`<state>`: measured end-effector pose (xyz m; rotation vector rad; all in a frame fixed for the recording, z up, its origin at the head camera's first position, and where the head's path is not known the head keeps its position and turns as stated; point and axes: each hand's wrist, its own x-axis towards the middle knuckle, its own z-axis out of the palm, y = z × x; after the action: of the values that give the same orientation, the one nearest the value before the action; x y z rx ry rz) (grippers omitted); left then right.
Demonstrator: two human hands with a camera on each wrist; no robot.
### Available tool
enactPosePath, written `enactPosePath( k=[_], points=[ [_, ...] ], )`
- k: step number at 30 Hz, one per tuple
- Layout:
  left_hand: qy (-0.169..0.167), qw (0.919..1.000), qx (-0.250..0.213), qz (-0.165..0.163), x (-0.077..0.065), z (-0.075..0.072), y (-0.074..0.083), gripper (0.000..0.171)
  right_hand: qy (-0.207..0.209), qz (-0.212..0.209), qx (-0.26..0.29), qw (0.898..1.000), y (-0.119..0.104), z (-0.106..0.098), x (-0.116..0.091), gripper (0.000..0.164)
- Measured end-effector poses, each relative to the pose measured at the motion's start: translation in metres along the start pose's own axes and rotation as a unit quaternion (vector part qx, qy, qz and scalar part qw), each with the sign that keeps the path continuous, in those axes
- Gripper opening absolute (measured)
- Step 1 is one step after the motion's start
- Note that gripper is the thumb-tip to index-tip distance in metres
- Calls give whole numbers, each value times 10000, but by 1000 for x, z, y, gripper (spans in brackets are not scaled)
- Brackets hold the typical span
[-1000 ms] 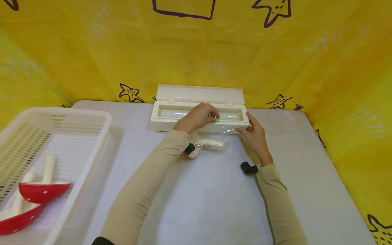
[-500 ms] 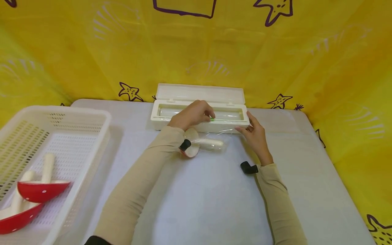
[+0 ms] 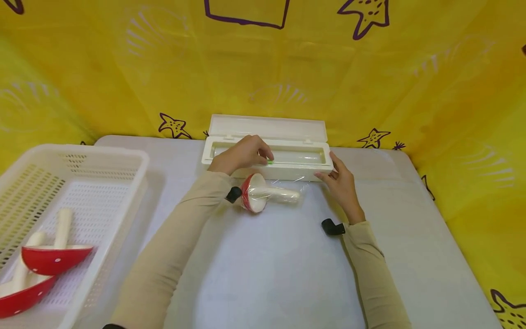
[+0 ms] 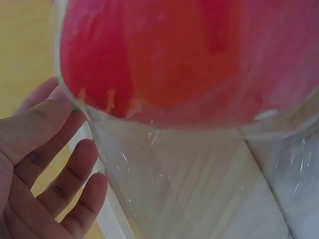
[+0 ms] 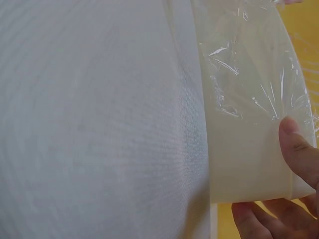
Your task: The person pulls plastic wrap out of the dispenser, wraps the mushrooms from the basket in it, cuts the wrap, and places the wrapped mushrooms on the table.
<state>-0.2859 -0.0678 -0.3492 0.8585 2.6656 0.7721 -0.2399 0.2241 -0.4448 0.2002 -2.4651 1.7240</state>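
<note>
A white cling film dispenser (image 3: 289,172) stands at the back of the table with its lid (image 3: 267,128) up and a film roll (image 3: 297,155) inside. My left hand (image 3: 242,153) pinches the small green slide cutter (image 3: 270,161) on its front edge between thumb and forefinger. With thumb in front and fingers around the end, my right hand (image 3: 342,183) grips the dispenser's right end. Before the box lies a mushroom-shaped piece (image 3: 279,195) with a red cap and white stem, covered in clear film (image 5: 249,94). In the left wrist view, its red cap (image 4: 159,59) fills the top.
On the left stands a white perforated basket (image 3: 119,214) holding red-capped mushroom pieces (image 3: 57,259) with white stems. A yellow patterned cloth (image 3: 263,59) hangs close behind the white table (image 3: 279,274).
My left hand has slid left along the dispenser's front edge with the green cutter, uncovering the red cap of the mushroom piece. My right hand has stayed at the right end.
</note>
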Motion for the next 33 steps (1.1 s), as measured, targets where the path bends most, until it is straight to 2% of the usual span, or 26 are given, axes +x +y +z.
enactPosePath(
  k=[5, 10, 23, 33],
  points=[
    [-45, 9999, 46, -121, -7, -6, -6, 18, -16, -72, 50, 10000, 1, 1, 1, 80],
    [68, 9997, 29, -239, -20, -11, -18, 17, 22, -25, -75, 10000, 1, -1, 1, 81],
    [273, 9977, -334, -519, -49, -15, -43, 18, 5, -81, -83, 9999, 2, -1, -1, 81],
    [347, 9951, -365, -847, -60, -18, -51, 20, 43, -111, 62, 9999, 1, 2, -1, 81]
  ],
)
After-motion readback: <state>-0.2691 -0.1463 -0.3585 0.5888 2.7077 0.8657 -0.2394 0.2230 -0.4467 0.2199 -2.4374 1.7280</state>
